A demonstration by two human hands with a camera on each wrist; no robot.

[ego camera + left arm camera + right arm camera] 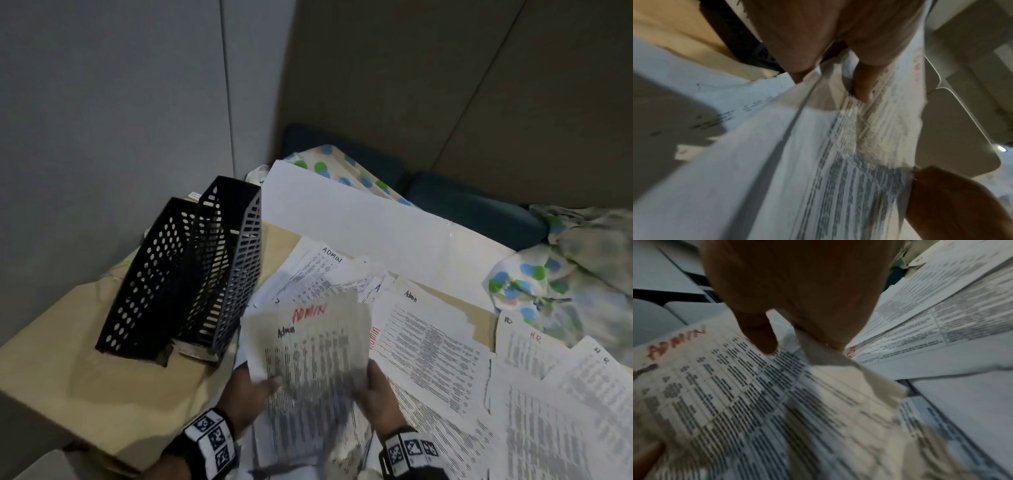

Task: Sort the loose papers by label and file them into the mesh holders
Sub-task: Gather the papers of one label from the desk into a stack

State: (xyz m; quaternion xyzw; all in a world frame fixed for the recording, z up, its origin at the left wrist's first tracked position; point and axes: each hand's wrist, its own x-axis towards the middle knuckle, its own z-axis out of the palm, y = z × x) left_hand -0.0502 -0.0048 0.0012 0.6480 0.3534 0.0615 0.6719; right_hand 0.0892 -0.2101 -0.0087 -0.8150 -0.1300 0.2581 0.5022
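Note:
Both hands hold up a small stack of printed sheets whose top sheet reads ADMIN in red. My left hand pinches the stack's left edge, thumb on the front. My right hand pinches the right edge, thumb on top. Two black mesh holders stand side by side just left of the stack. Other loose papers lie spread to the right, some marked Admin and some HR.
The holders and papers sit on a tan cardboard surface against a grey wall. A large blank white sheet leans behind the papers. Dotted cloth and a dark cushion lie at the back right.

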